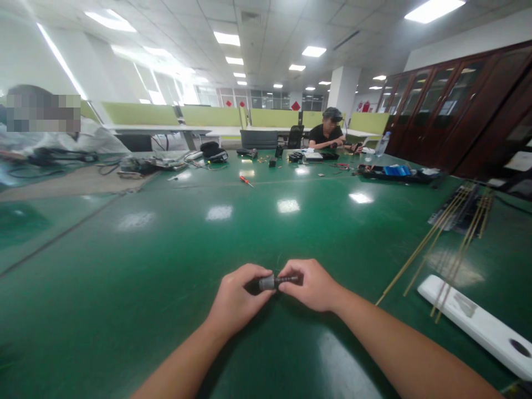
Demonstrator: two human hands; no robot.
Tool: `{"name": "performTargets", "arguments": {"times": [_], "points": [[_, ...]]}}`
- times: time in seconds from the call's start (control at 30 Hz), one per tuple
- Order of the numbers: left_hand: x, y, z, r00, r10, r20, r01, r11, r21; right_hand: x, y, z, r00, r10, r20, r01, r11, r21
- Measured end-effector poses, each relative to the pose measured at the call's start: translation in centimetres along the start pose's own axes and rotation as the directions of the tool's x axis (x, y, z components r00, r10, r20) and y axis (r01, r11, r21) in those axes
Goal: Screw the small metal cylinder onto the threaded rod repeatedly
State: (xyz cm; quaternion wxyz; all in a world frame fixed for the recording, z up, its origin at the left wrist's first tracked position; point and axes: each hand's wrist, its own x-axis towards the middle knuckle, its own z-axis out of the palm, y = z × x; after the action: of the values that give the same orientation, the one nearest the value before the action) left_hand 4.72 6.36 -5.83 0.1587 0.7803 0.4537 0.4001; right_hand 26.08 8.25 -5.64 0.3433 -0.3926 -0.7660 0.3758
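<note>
Low over the green table, both my hands meet around a small dark cylindrical part with a grey end. My left hand is closed on its grey left end. My right hand pinches the thin dark right end with curled fingers. The two hands nearly touch each other, and the part lies level between them.
Several thin brass rods lie to the right, crossing a white flat bar. A red-handled screwdriver and scattered tools sit farther back. One person sits at the far side, another at the left.
</note>
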Motion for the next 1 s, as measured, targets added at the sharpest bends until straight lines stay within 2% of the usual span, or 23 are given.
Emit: {"name": "performTargets", "arguments": {"times": [1.0], "points": [[0.11, 0.16, -0.21, 1.0, 0.022, -0.013, -0.022, 1.0, 0.006, -0.1, -0.24, -0.11, 1.0, 0.004, -0.006, -0.004, 1.0, -0.003]]}}
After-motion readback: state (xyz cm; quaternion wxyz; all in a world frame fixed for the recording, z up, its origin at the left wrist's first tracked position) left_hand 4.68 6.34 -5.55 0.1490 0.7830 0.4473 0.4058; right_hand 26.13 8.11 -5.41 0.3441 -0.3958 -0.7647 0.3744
